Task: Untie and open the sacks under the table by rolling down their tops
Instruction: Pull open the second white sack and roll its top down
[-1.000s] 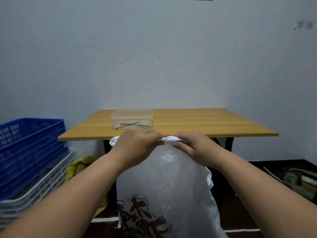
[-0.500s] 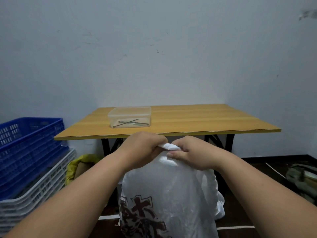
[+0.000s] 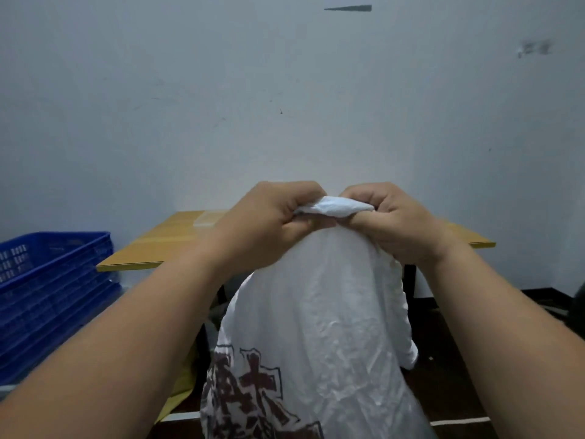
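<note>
A white woven sack (image 3: 319, 327) with dark brown printed characters low on its front stands in front of the wooden table (image 3: 164, 245). Its top is gathered into a tight bunch. My left hand (image 3: 269, 223) and my right hand (image 3: 395, 221) both grip that bunched top from either side, knuckles up, fingers curled into the cloth. The bunch sits above the table's edge in the picture. The sack's bottom is cut off by the frame.
A clear plastic box (image 3: 210, 217) rests on the table, mostly hidden behind my left hand. Stacked blue crates (image 3: 47, 296) stand at the left. Something yellow (image 3: 180, 394) lies on the floor under the table. A dark object (image 3: 577, 312) sits at the right edge.
Both hands have lifted the sack's gathered top higher, from just below the table's edge to above it. The view has tilted, so the table and box look lower and partly covered.
</note>
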